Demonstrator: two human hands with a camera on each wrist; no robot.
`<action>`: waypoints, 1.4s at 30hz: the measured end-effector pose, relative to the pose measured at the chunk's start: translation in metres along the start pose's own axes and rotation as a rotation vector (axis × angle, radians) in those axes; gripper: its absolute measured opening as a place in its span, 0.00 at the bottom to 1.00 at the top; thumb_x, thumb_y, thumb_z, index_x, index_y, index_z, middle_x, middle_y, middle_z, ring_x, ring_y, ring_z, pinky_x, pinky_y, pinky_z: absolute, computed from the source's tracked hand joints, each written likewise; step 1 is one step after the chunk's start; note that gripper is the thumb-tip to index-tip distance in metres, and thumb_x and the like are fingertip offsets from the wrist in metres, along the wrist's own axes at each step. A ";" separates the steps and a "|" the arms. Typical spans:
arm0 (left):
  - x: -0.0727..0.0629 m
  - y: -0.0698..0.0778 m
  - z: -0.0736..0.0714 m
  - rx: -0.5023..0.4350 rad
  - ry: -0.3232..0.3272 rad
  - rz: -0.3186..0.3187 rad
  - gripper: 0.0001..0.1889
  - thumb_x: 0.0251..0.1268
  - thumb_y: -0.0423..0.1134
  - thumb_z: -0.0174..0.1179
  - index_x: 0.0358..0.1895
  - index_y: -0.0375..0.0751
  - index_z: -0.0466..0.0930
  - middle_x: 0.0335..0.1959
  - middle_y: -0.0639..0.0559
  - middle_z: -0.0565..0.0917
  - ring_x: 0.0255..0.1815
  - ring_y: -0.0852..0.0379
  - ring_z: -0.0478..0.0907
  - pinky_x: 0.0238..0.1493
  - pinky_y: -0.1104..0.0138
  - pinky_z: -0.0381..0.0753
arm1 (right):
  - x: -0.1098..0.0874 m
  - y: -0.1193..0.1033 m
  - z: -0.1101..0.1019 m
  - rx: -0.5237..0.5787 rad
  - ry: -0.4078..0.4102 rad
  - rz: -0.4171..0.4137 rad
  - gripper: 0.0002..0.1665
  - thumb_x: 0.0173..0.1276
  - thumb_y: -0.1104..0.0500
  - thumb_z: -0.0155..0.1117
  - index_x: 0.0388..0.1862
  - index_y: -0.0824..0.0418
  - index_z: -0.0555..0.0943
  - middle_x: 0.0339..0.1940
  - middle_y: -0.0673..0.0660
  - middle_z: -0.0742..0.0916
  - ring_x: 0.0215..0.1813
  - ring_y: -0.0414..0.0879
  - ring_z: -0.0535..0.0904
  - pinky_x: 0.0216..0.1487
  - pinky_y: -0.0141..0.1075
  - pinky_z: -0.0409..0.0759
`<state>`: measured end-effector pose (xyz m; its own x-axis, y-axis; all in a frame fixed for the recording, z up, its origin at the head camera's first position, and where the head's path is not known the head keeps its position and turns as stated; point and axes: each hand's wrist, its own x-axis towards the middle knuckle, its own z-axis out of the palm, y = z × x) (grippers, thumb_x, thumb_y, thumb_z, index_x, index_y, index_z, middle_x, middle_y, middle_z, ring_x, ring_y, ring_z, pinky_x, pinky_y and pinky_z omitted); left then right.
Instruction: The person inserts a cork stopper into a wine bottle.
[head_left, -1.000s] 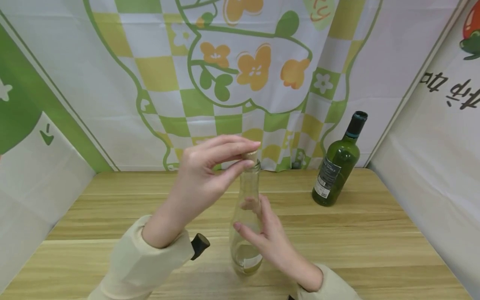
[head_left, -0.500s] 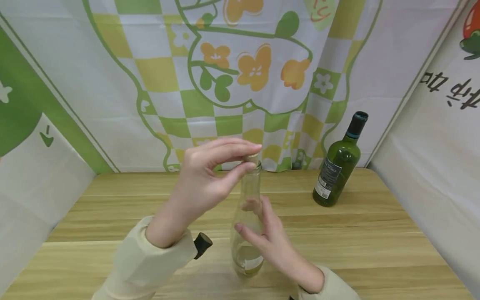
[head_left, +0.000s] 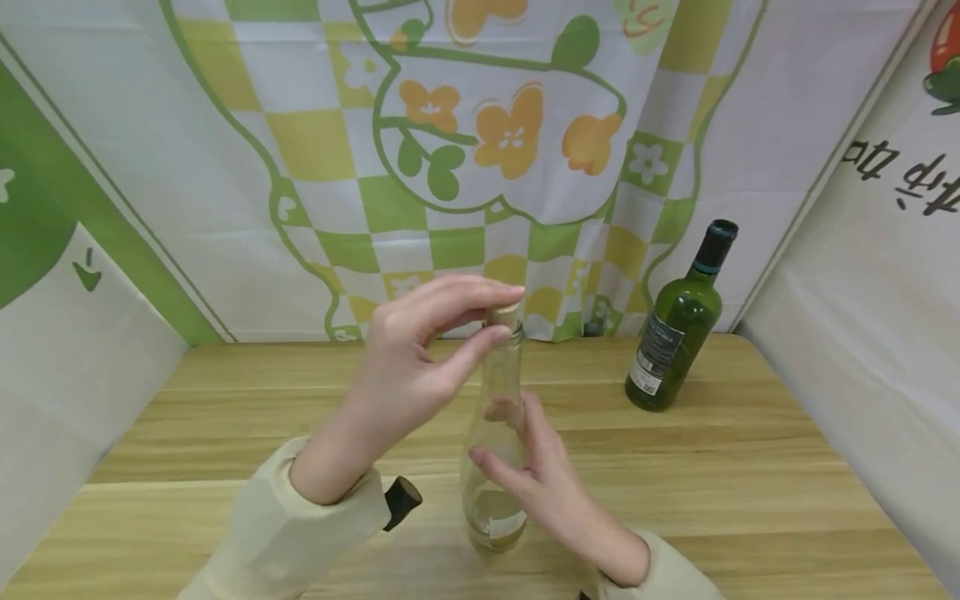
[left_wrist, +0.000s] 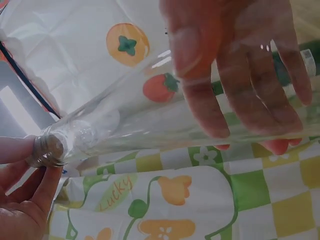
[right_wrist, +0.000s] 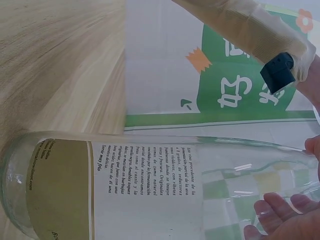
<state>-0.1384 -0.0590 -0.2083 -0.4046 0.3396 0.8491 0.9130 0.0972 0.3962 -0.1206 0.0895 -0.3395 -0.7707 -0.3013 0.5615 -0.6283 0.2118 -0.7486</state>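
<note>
A clear glass bottle (head_left: 491, 504) stands upright on the wooden table in the head view. My left hand (head_left: 405, 354) is at its mouth, pinching a pale cork (head_left: 505, 314) between thumb and fingers; the cork's top shows above the rim. Lower down, my right hand (head_left: 546, 487) grips the bottle's body, thumb in front, its fingers partly seen through the glass. In the left wrist view the bottle neck (left_wrist: 87, 135) lies between both hands. A white and gold label (right_wrist: 145, 190) with small print faces the right wrist camera.
A dark green wine bottle (head_left: 675, 333) with a black label stands at the back right of the wooden table (head_left: 750, 500). Behind the table hangs a checked, flowered cloth (head_left: 420, 192), with printed white cloth on both sides.
Both hands and the clear bottle stay nearly in place. The left hand and cork shift very slightly at the bottle's mouth. The green bottle stays put.
</note>
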 end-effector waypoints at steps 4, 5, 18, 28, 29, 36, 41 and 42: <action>-0.003 0.000 0.000 -0.102 0.011 -0.079 0.18 0.48 0.18 0.61 0.46 0.24 0.76 0.47 0.39 0.80 0.46 0.54 0.78 0.46 0.66 0.79 | 0.000 0.000 0.000 0.007 -0.006 0.010 0.32 0.58 0.67 0.63 0.59 0.61 0.61 0.48 0.57 0.79 0.55 0.51 0.75 0.56 0.45 0.72; -0.004 0.000 0.000 -0.134 0.011 -0.109 0.19 0.48 0.17 0.61 0.48 0.23 0.75 0.48 0.38 0.79 0.47 0.53 0.78 0.47 0.65 0.79 | -0.001 -0.001 0.000 0.013 -0.007 0.013 0.32 0.58 0.67 0.63 0.59 0.61 0.61 0.49 0.57 0.79 0.55 0.51 0.74 0.56 0.45 0.72; -0.064 -0.046 -0.014 -0.399 -0.167 -0.689 0.26 0.57 0.31 0.61 0.59 0.26 0.65 0.55 0.34 0.73 0.56 0.47 0.72 0.53 0.64 0.75 | 0.000 0.001 0.001 0.038 -0.023 0.007 0.31 0.59 0.67 0.63 0.59 0.62 0.61 0.50 0.58 0.78 0.57 0.51 0.73 0.60 0.48 0.68; -0.120 -0.086 -0.005 -0.530 -0.353 -0.624 0.37 0.54 0.33 0.64 0.62 0.22 0.54 0.61 0.26 0.61 0.61 0.38 0.63 0.61 0.57 0.67 | 0.001 0.000 0.001 0.047 -0.029 0.028 0.31 0.60 0.66 0.63 0.59 0.61 0.61 0.54 0.60 0.78 0.58 0.50 0.72 0.59 0.49 0.69; -0.124 -0.089 -0.003 -0.526 -0.380 -0.624 0.38 0.53 0.33 0.65 0.62 0.22 0.54 0.62 0.27 0.61 0.61 0.37 0.62 0.61 0.58 0.66 | 0.001 0.000 0.001 0.047 -0.030 0.027 0.30 0.60 0.66 0.62 0.59 0.61 0.61 0.54 0.60 0.78 0.58 0.50 0.72 0.59 0.50 0.69; -0.147 -0.101 0.008 -0.517 -0.572 -0.697 0.43 0.50 0.38 0.67 0.65 0.27 0.50 0.63 0.33 0.60 0.64 0.37 0.58 0.64 0.55 0.62 | 0.001 -0.001 0.000 0.027 -0.032 0.022 0.29 0.60 0.65 0.63 0.57 0.61 0.61 0.52 0.58 0.79 0.60 0.51 0.71 0.60 0.50 0.67; -0.155 -0.102 0.019 -0.529 -0.668 -0.731 0.46 0.49 0.41 0.68 0.66 0.32 0.49 0.66 0.33 0.57 0.66 0.38 0.55 0.63 0.48 0.60 | 0.000 -0.001 0.000 0.024 -0.030 0.037 0.28 0.60 0.65 0.63 0.55 0.61 0.62 0.51 0.57 0.78 0.59 0.52 0.72 0.60 0.51 0.68; -0.157 -0.101 0.021 -0.528 -0.679 -0.733 0.46 0.48 0.40 0.69 0.67 0.32 0.49 0.66 0.33 0.57 0.66 0.38 0.55 0.63 0.48 0.61 | 0.000 -0.001 0.000 0.025 -0.031 0.036 0.27 0.60 0.65 0.63 0.55 0.61 0.62 0.51 0.57 0.77 0.58 0.51 0.72 0.59 0.50 0.69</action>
<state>-0.1665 -0.1026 -0.3888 -0.5746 0.8169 0.0491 0.2658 0.1296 0.9553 -0.1197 0.0897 -0.3387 -0.7889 -0.3223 0.5232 -0.5969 0.2000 -0.7770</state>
